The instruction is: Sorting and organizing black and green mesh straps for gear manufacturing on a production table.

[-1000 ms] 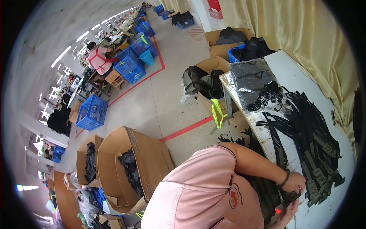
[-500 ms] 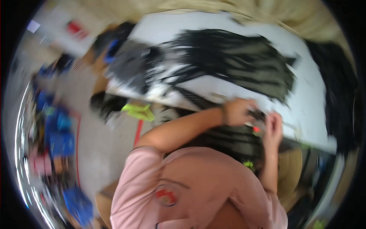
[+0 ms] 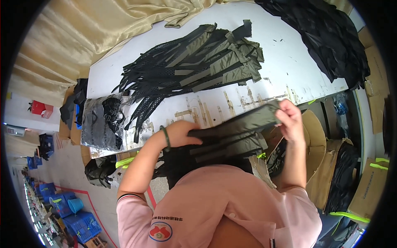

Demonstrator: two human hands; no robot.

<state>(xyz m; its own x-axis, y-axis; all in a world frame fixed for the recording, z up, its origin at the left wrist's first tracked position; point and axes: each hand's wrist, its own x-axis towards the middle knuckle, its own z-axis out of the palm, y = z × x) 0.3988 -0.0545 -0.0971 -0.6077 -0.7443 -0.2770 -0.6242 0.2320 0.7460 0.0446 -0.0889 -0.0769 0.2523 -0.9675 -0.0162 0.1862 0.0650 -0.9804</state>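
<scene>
Stretched between my hands is a strip of olive and black fabric (image 3: 248, 120), slightly blurred by motion. My right hand (image 3: 291, 120) pinches its olive right end. Around its black left part curl the fingers of my left hand (image 3: 182, 133), which has a dark green bangle at the wrist. More olive and black strips (image 3: 231, 149) lie below it, against my body at the table's front edge. Farther off, a pile of similar strips (image 3: 206, 60) with black mesh ends spreads over the white table (image 3: 285, 45).
A clear plastic bag with black straps (image 3: 103, 124) lies at the table's left corner. Black fabric (image 3: 326, 41) is heaped at the far right. Open cardboard boxes (image 3: 316, 144) stand close to my right arm. Blue crates (image 3: 82, 225) line the floor at left.
My hands have moved apart, with the fabric strip now stretched between them. Earlier they were close together around a small dark thing, blurred. The whole view has turned.
</scene>
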